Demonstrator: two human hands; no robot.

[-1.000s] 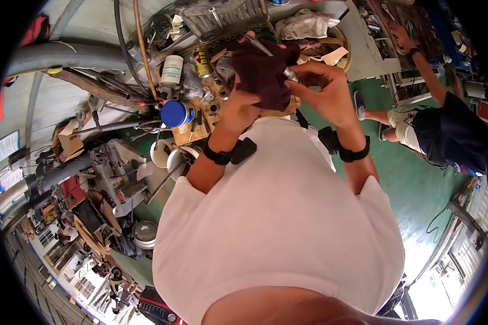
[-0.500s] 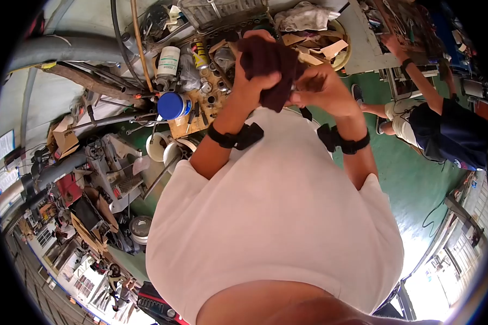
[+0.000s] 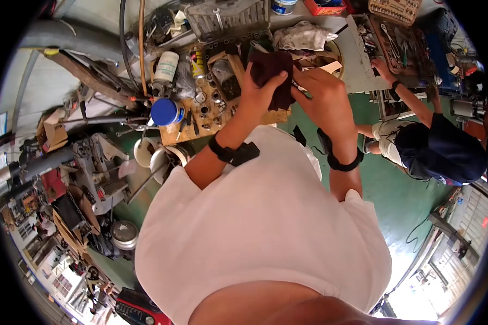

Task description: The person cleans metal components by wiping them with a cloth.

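A dark maroon cloth (image 3: 274, 76) is bunched in my left hand (image 3: 259, 93), with the thumb pressed across its front. My right hand (image 3: 322, 95) is at the cloth's right edge, fingers bent and pinched together. A small pale bit shows between those fingertips, too small to name. Both hands are raised over the near edge of a wooden workbench (image 3: 214, 122). Sockets and small metal parts (image 3: 205, 110) lie on the bench left of my hands, beside a blue-lidded tub (image 3: 167, 112).
Behind my hands are an open tool case (image 3: 228, 19) and a grey rag (image 3: 303, 37) on a round bin of cardboard scraps (image 3: 336, 59). A white canister (image 3: 166, 67) stands at left. To the right, another person (image 3: 439, 146) reaches toward a tool tray (image 3: 398, 46).
Both hands and the cloth sit slightly lower against the bench, and the cloth is turned. My right hand shows more of its back. The view has tilted, revealing more of the bench.
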